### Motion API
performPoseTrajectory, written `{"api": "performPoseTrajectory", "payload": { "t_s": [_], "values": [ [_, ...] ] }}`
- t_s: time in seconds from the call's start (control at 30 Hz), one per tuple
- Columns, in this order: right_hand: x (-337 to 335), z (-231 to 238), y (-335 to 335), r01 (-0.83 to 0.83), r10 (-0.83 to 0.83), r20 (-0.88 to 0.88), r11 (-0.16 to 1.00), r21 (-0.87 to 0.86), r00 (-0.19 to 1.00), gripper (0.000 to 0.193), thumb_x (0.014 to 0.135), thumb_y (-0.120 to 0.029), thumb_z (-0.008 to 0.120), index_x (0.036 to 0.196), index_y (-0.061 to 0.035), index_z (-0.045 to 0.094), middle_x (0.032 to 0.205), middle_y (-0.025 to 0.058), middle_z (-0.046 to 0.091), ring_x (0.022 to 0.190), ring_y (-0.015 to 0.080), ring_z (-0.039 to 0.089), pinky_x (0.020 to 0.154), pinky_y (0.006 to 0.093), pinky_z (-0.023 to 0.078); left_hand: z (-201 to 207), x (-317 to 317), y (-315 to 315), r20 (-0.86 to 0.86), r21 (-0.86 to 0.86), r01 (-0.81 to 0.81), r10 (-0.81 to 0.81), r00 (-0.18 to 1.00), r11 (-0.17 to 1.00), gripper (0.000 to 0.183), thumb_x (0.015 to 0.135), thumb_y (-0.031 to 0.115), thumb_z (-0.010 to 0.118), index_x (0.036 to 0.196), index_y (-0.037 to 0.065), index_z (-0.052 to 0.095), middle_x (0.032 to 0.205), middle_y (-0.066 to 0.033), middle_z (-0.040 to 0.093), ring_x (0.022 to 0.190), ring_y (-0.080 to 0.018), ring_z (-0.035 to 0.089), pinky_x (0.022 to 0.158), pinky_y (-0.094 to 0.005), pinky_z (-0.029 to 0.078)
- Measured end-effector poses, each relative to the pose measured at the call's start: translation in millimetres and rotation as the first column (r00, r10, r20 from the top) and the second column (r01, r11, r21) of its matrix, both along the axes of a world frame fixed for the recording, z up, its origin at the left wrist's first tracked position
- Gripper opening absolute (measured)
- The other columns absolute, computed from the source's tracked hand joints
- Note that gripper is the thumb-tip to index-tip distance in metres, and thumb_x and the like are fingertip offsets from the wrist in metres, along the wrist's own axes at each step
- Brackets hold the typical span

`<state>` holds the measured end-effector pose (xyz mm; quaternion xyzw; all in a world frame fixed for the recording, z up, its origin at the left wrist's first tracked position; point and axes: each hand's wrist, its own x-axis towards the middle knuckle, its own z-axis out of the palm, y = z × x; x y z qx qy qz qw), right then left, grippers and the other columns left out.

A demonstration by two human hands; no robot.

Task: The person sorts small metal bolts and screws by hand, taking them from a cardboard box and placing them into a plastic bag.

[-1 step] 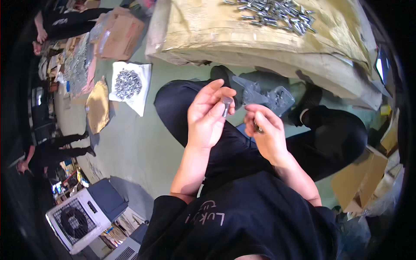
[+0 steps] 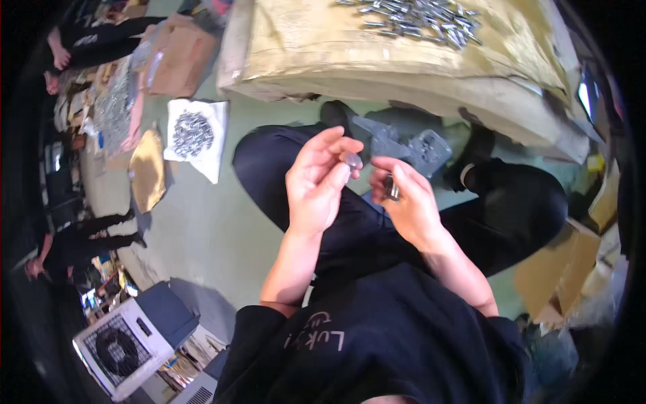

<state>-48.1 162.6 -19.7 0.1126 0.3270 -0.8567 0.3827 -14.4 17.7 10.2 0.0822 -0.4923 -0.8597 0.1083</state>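
Observation:
My left hand (image 2: 315, 192) pinches a small shiny metal cylinder (image 2: 350, 160) between thumb and fingers, its flat round end showing. To its right, my right hand (image 2: 412, 205) is closed on another short metal cylinder (image 2: 391, 188), partly hidden by the fingers. The two hands are close together but apart, above my crossed legs. Beyond them, a clear plastic bag (image 2: 428, 152) with dark small pieces in it lies on the floor. A pile of shiny metal pins (image 2: 424, 20) is spread on top of the wrapped box ahead.
The large yellowish wrapped box (image 2: 323, 57) stands in front of my legs. To the left, a white sheet (image 2: 210, 165) bears small metal parts, beside flattened cardboard (image 2: 147, 172) and a carton (image 2: 180, 57). A fan unit (image 2: 121, 343) stands at lower left. Other people are at far left.
The cylinder in my left hand has tipped, so its round end shows more than its side. My right hand has turned and moved slightly left, and its cylinder shows more. The view has shifted slightly.

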Motion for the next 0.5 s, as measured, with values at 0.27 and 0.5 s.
{"api": "performPoseTrajectory", "payload": {
  "t_s": [0.27, 0.5],
  "values": [
    [-0.7, -88.5, 39.2, 0.025, -0.01, 0.553, 0.999, -0.02, 0.833, 0.021, 0.086, -0.027, 0.05, 0.087, -0.006, 0.053, 0.072, 0.0043, 0.054, 0.058, 0.0141, 0.05, 0.049, 0.026, 0.041, -20.6, -4.9, 18.0, 0.121, -0.84, 0.093, 0.017, 0.992, 0.535, 0.033, 0.07, 0.0, 0.062, 0.103, -0.001, 0.056, 0.102, -0.0104, 0.058, 0.095, -0.0171, 0.054, 0.082, -0.0288, 0.043],
    [-54.6, -157.9, 53.8, 0.128, -0.183, -0.004, 0.674, 0.728, 0.983, 0.014, 0.076, -0.002, 0.053, 0.09, 0.0004, 0.055, 0.071, 0.0048, 0.053, 0.056, 0.0126, 0.051, 0.046, 0.0269, 0.045, -154.1, -72.0, 63.3, 0.527, -0.83, 0.453, 0.192, 0.827, 0.326, 0.051, 0.068, 0.026, 0.068, 0.112, 0.007, 0.049, 0.103, -0.0174, 0.053, 0.092, -0.028, 0.056, 0.079, -0.0351, 0.046]
  ]
}}
